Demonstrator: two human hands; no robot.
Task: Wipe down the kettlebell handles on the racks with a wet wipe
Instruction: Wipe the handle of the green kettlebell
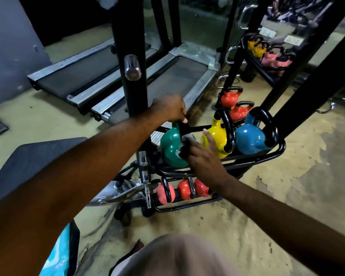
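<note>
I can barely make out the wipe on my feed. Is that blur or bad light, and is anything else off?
Head view: the wet wipe at the right hand is a motion-blurred pale smear against the green kettlebell, while the left hand is sharp; head view: dim light, small glare spots on the blue kettlebell; head view: wide-angle lens splays the black uprights.

A black tube rack (pixel 267 154) stands on the worn, patchy floor (pixel 291 200). Its upper tier carries a green kettlebell (pixel 170 150), a yellow kettlebell (pixel 217 136) and a blue kettlebell (pixel 249 141) side by side, with the green one leftmost. The lower tier holds three red kettlebells (pixel 183 189) in a row.
</note>
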